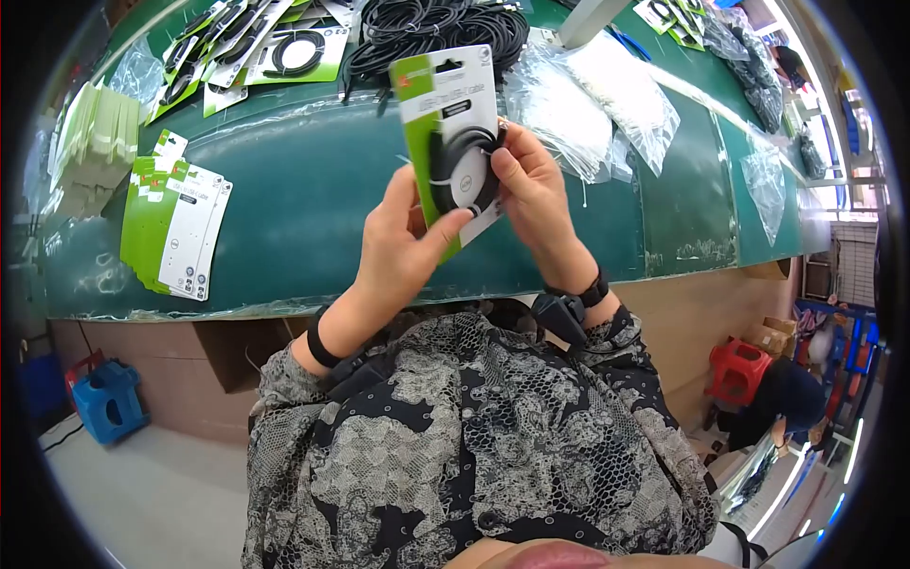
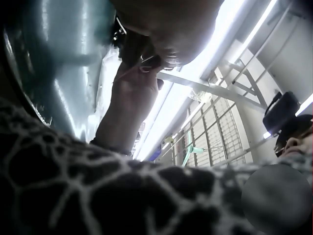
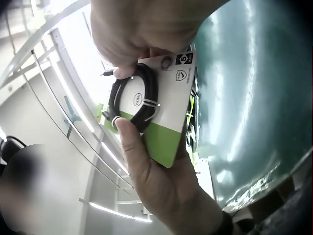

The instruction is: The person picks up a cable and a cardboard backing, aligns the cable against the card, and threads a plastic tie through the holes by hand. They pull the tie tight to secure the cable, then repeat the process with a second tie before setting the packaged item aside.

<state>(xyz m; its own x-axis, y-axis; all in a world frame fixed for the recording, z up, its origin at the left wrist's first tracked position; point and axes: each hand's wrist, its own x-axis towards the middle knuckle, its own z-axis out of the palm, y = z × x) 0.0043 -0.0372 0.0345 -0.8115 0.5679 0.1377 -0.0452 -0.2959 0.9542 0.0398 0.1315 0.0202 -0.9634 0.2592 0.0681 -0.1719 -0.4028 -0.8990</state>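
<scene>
A green-and-white cable packaging card [image 1: 412, 85], printed as a USB-C to USB-C cable, is held tilted above the table's front part. On its face lies a coiled black cable [image 1: 439, 171], with pale ties crossing the coil. My left hand [image 1: 393, 237] grips the card's lower end, its thumb pressing on the coil near the bottom. At the coil's upper right edge, my right hand [image 1: 540, 194] pinches the cable between thumb and fingers. The right wrist view shows the coil [image 3: 149, 88] against the card [image 3: 171, 88]. Much of the card is hidden from the left wrist camera.
Flat printed cards [image 1: 194, 223] lie fanned out on the green table [image 1: 284, 171] at left, beside a stack of folded cards [image 1: 104, 128]. Behind are carded cables [image 1: 294, 57], a heap of black cables [image 1: 427, 33] and plastic bags of white strips [image 1: 616, 95].
</scene>
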